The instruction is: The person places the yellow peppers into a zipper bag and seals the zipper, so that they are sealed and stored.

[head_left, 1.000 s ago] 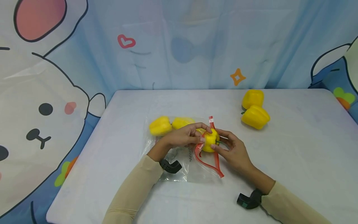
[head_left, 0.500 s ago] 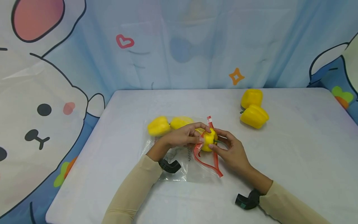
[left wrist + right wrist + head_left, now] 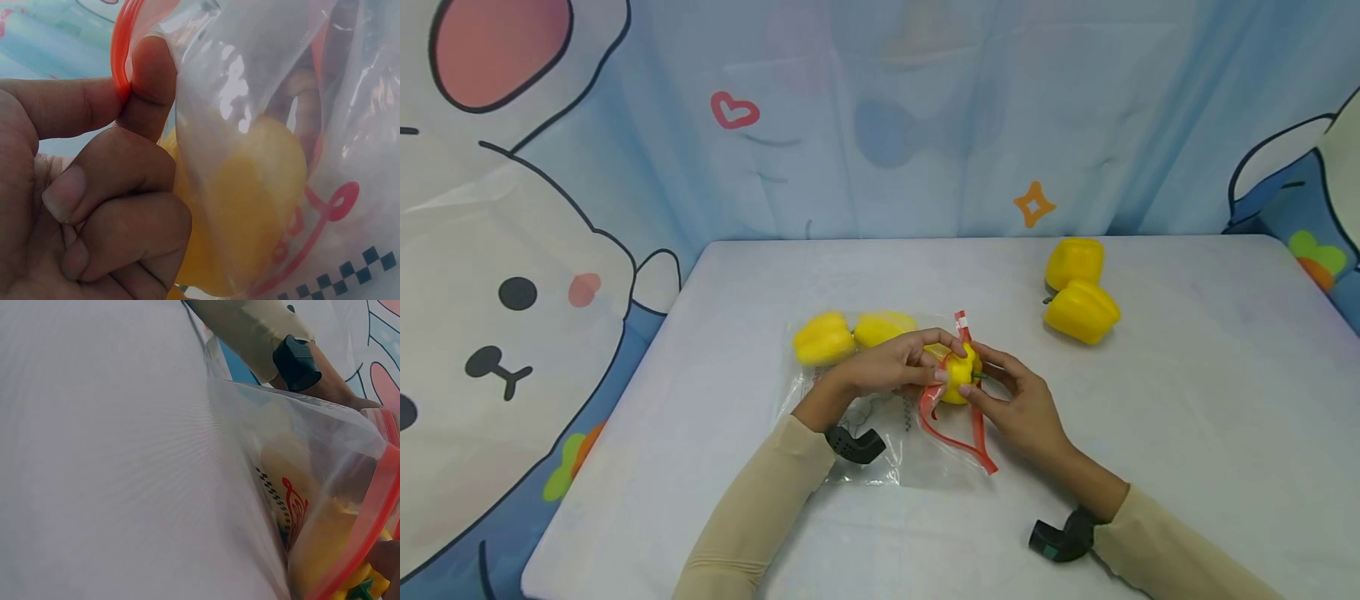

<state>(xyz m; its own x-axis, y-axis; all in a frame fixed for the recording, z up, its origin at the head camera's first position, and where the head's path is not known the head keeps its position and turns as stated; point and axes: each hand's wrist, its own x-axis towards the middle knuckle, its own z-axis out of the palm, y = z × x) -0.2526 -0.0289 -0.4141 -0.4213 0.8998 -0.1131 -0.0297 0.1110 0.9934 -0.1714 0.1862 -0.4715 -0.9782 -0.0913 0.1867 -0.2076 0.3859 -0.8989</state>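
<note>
One pepper (image 3: 960, 382) at the mouth of the bag (image 3: 917, 457)

Head view: over the last second the arrangement has barely altered. The right hand (image 3: 1024, 406) and the pepper have edged a trifle toward the left hand (image 3: 891, 367), which keeps much the same place at the mouth. So small a shift suggests slow, careful handling; the pepper is judged to be only part of the way past the red rim (image 3: 978, 427), so the present step looks unfinished.

The right fingers are curved about the pepper, thumb on the near side, the others reaching along its far side. The green stem (image 3: 361, 591), clearest in the right wrist view, faces out of the mouth. The left thumb and index finger pinch the rim, as the left wrist view shows, with other fingers curled toward the palm; whether the index finger also bears on the pepper cannot be told.

Surroundings: two bagged peppers (image 3: 823, 338) appear to lie under the clear film, just beside each other, the right-hand one partly hidden by the left hand. Two loose peppers (image 3: 1082, 313) rest close together at the far right of the tabletop (image 3: 1195, 400), well apart from both hands and unchanged in their arrangement.
</note>
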